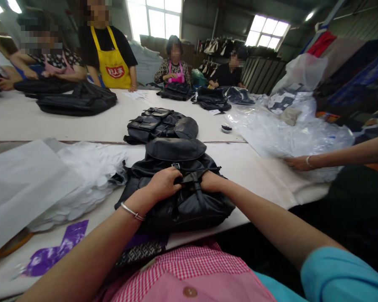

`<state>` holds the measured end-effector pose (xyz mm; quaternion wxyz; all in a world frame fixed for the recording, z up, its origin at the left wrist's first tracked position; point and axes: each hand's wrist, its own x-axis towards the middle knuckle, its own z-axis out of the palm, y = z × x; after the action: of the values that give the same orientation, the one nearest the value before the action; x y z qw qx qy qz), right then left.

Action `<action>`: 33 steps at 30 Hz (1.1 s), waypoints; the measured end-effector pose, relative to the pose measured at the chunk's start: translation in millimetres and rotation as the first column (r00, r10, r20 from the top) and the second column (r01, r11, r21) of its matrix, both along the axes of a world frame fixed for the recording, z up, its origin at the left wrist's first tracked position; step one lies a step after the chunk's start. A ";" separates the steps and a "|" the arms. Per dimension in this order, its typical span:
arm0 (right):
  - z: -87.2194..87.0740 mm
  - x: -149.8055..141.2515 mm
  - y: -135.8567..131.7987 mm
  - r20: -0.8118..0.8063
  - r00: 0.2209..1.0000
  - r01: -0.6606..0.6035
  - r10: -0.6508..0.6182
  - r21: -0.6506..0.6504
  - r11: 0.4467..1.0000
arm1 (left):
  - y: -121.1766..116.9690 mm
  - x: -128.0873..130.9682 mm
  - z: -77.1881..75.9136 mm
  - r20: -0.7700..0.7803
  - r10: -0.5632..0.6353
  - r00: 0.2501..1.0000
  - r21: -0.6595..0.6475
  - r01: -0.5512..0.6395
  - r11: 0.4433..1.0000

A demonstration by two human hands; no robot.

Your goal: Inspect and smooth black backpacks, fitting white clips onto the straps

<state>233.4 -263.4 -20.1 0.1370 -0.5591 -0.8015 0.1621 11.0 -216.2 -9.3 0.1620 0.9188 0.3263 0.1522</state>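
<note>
A black leather-look backpack (176,209) lies in front of me on the white table, its top flap (176,149) toward the far side. My left hand (165,183) is closed on the edge of a front pocket, just below a small metal buckle (175,166). The fingers of my right hand (211,182) reach into the pocket opening beside a strap (198,188), so they are hidden. Just beyond lies a second black backpack (160,123), close to the first one's top.
White sheets (91,176) and a purple plastic piece (58,251) lie at left. At right, another person's hand (297,162) touches clear plastic bags (277,130). Across the table (82,128), several people stand or sit near black bags (78,98). A small dark dish (226,128) sits beyond.
</note>
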 end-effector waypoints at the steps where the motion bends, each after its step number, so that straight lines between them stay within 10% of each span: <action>1: 0.2 1.5 0.9 -0.028 1.000 -0.001 0.000 -0.036 0.999 | 0.3 -7.9 4.1 -0.004 -0.012 1.000 0.005 0.012 1.000; 8: -7.6 15.4 0.4 -0.165 0.986 -0.004 -0.010 -0.087 0.996 | 12.4 -101.0 20.0 -0.027 0.289 0.957 0.036 -0.288 0.957; 12: -14.3 11.5 -0.2 -0.184 0.983 -0.033 0.027 -0.030 0.999 | 4.5 -133.0 14.6 -0.176 0.213 0.961 -0.041 -0.223 0.974; 18: -3.3 10.9 -39.1 -0.065 0.997 0.036 -0.033 0.036 0.999 | -6.6 -128.0 7.4 -0.201 0.088 0.976 0.006 -0.088 0.996; 26: 59.8 12.4 -86.1 0.013 0.981 0.181 -0.194 0.303 0.935 | -8.2 -104.3 22.5 -0.149 0.185 0.971 0.184 -0.156 0.970; 33: 5.2 -26.0 -97.0 0.179 0.980 -0.081 0.091 -0.061 0.995 | -48.8 -76.2 -5.8 -0.377 -0.018 0.926 -0.095 -0.020 0.995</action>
<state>207.4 -360.5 -14.9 0.0411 -0.5398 -0.8295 0.1374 -65.1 -264.9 -15.0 0.1406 0.9217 0.3588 -0.0434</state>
